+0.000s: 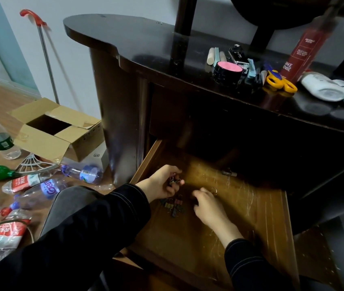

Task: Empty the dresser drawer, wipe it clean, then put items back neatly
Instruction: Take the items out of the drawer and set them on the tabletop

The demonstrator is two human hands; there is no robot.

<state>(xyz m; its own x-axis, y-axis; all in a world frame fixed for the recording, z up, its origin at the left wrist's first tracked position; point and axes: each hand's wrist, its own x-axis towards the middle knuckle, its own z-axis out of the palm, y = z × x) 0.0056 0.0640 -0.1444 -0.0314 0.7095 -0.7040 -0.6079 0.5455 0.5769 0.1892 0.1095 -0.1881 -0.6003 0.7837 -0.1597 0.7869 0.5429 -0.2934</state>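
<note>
The left hand (162, 182) curls its fingers round a few small binder clips (174, 181), whose wire handles poke out by the thumb, and holds them just above the drawer floor near the left wall. Just below that hand, a clip pile (174, 205) of dark and coloured clips lies on the wood between the two hands. The right hand (209, 206) rests palm down beside the pile with its fingers bent toward the boards; I cannot tell whether it has hold of anything, though a thin wire loop (214, 190) shows right at its fingertips. Both hands are inside the drawer (246, 223), which is pulled well out of the dresser (141, 43) and shows a scratched wooden bottom. On the dresser top stand a black jar with a pink lid (227, 70), yellow-handled scissors (281, 82), a tall red bottle (305, 51) and two white bottles (322, 87) lying on their sides. On the floor to the left sit an open cardboard box (61, 133) and scattered plastic bottles (0, 137).
</note>
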